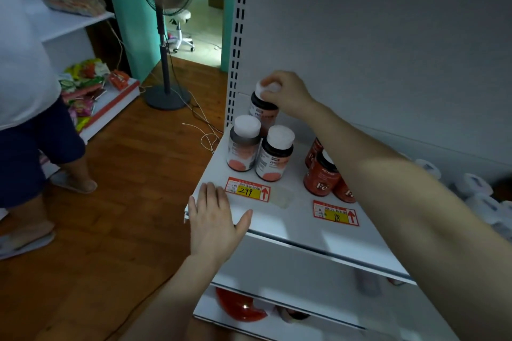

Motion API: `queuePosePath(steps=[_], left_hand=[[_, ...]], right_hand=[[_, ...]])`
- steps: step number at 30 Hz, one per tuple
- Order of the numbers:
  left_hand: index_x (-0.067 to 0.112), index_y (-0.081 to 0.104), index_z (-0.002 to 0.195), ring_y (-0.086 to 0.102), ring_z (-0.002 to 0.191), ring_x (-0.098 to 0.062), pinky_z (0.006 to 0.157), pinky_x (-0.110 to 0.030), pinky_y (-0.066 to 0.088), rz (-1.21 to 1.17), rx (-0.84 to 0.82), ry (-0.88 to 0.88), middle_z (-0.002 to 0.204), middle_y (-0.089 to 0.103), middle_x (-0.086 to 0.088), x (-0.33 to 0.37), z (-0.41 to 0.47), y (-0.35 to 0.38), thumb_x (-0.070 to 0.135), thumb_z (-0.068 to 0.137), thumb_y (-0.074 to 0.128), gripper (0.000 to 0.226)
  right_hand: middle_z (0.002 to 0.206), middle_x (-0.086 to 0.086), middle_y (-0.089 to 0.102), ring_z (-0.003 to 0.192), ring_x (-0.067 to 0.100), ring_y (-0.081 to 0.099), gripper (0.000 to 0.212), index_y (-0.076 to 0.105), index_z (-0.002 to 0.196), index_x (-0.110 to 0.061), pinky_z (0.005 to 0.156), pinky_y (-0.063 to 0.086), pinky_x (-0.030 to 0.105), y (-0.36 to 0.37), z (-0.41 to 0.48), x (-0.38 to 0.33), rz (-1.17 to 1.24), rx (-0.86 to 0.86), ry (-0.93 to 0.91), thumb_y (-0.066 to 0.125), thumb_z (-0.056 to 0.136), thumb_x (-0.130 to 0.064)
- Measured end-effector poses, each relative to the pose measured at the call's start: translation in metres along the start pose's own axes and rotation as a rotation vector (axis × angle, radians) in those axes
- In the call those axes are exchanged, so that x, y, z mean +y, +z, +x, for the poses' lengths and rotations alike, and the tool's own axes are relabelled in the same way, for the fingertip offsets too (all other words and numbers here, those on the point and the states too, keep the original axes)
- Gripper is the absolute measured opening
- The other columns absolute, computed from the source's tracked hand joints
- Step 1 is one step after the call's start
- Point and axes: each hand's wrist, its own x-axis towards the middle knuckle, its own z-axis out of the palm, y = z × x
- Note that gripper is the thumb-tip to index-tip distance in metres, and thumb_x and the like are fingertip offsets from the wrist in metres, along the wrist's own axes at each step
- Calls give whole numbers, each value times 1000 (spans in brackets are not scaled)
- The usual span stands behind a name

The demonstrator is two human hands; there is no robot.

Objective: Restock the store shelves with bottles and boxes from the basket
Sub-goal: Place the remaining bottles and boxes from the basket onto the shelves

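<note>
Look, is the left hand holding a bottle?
No, the left hand lies flat on the shelf; the right hand grips a bottle.

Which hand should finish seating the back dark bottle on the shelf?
Right. The right hand already grips the white cap of the back bottle, behind the two front bottles. The left hand lies flat on the shelf edge, holding nothing.

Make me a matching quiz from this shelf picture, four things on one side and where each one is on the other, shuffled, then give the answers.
Things:
1. right hand
2. left hand
3. 299 price tag
4. red Fe bottles

Places:
A. flat on the shelf's front left corner
B. behind the 98 price tag
C. gripping the white cap of the rear dark bottle
D. in front of the two front white-capped bottles

Pairs: 1-C, 2-A, 3-D, 4-B
</note>
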Motion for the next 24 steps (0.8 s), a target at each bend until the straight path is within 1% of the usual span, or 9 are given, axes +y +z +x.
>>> queuePosePath(steps=[3,5,8,13,18,21,24], left_hand=[[-6,62,110,55,114,-39,92,-56,43,-4,-16,-6,115,62,-26,0,1,0,64,89,10,90],[-6,62,110,56,114,-39,92,-56,43,-9,-28,-10,115,62,-25,0,1,0,65,89,6,93],[-6,62,110,56,113,-39,92,-56,43,-4,-39,-15,115,62,-25,0,1,-1,65,89,6,93],[-6,62,111,56,113,-39,92,-56,43,-3,-46,-19,116,62,-25,0,2,1,65,89,6,92],[-5,63,111,56,113,-38,92,-57,43,5,-50,-20,116,62,-24,0,2,-1,65,89,6,92],[-5,63,111,57,113,-38,91,-57,43,11,-57,-18,116,62,-24,2,2,0,64,89,6,92],[-5,63,111,57,113,-38,91,-57,43,15,-53,-15,116,62,-24,2,2,0,64,89,7,92]], right_hand=[[133,8,51,124,20,45,32,57,119,-8,93,32,21,10,4,4,-4,-64,20,58,87,-12],[134,8,50,125,21,45,31,57,117,-9,94,33,23,15,7,8,-10,-118,37,59,86,-11],[132,8,50,123,22,45,29,58,115,-11,95,35,27,23,9,14,-29,-181,59,60,86,-13],[132,8,49,124,23,44,27,59,114,-14,104,38,36,31,10,16,-41,-200,64,59,87,-16],[134,8,47,125,23,43,28,58,115,-12,100,36,32,31,13,13,-24,-202,55,58,88,-14],[135,8,47,127,23,42,28,58,116,-12,104,36,34,31,11,15,-24,-208,44,58,88,-14],[137,8,45,128,23,40,29,56,117,-13,103,35,35,31,10,15,-16,-214,48,57,89,-15]])
